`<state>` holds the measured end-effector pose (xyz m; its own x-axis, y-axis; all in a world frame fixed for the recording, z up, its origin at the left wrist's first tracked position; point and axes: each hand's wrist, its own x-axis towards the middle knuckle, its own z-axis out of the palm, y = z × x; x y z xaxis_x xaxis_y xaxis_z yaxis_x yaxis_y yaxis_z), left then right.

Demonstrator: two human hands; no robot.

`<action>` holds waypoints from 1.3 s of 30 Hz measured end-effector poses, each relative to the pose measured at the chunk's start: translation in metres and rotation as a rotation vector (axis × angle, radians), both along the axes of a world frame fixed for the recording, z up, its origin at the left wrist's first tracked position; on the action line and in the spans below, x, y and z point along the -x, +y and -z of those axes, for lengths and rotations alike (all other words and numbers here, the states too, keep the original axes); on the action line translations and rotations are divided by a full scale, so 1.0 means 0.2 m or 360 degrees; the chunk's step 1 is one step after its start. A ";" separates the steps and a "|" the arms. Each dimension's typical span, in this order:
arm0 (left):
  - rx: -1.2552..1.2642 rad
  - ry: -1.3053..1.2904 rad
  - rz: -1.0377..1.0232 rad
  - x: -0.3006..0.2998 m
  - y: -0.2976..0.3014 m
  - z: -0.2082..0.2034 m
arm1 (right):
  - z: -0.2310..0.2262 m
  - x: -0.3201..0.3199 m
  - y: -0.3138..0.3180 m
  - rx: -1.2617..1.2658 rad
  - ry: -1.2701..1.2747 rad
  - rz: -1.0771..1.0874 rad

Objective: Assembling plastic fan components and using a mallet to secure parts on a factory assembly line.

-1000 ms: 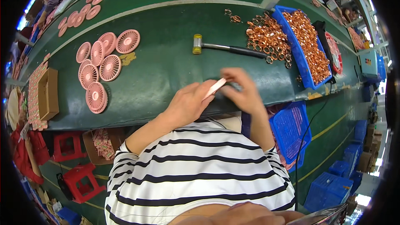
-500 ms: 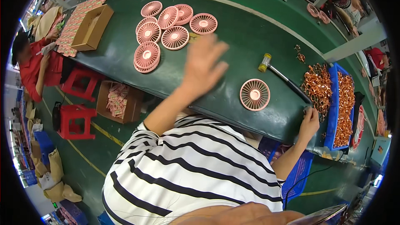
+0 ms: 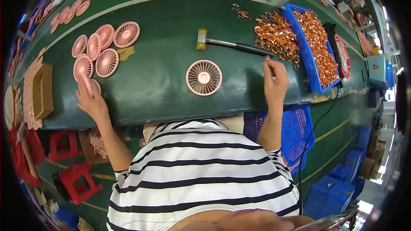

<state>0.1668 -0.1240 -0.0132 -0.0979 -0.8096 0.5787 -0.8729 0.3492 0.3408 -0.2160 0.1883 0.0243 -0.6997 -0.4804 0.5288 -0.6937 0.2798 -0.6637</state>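
Observation:
At the left of the green table my left hand has its fingers closed on a pink fan grille, largely hidden beneath the hand. Several more round, spoked pink grilles lie just beyond it, some overlapping. One single grille rests flat in front of me, touched by neither hand. My right hand is raised over the table on the right, thumb and forefinger pinched together on something too small to make out. Close to those fingertips ends the black handle of a hammer with a yellow-faced head.
Copper-coloured rings are heaped beside a blue tray full of similar rings. An open cardboard box stands at the far left. Blue crates and red stools are on the floor. A person in red sits at left.
My left hand has swung left and down onto the near grille of the cluster. My right hand has lifted a little, its fingers still pinched. The whole view has turned toward the left.

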 end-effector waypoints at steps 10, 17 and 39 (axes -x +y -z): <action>-0.0827 0.1176 0.1148 0.70 0.62 -0.32 | -0.14 -0.32 -0.14 0.0264 0.0428 -0.0510; -0.1586 0.1660 0.1684 0.84 0.76 -0.31 | -0.23 -0.47 -0.26 0.0446 0.0615 -0.0775; -0.2481 0.1695 0.1765 0.77 0.76 -0.34 | -0.20 -0.36 -0.22 -0.0052 0.0121 -0.1246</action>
